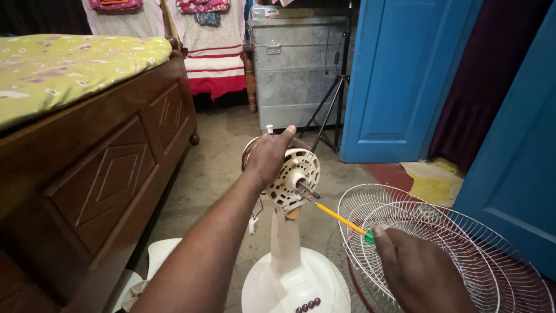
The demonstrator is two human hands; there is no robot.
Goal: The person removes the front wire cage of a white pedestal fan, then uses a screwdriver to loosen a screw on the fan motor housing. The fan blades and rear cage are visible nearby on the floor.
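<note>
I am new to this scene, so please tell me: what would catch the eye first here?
In the centre, the left hand grips the bare motor head of a white pedestal fan, while the right hand points a yellow screwdriver at it. The removed wire fan guards lean at lower right, before blue doors.

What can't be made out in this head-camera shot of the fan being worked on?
- Back of the fan motor: covered by the left hand.
- Screwdriver handle: mostly inside the right hand; the tip at the motor front is too small to tell what it touches.
- Wire guards: cut off by the bottom and right edges.
- Fan base: its front runs off the bottom edge.
- White part by the bed: hidden behind the left forearm.
</note>
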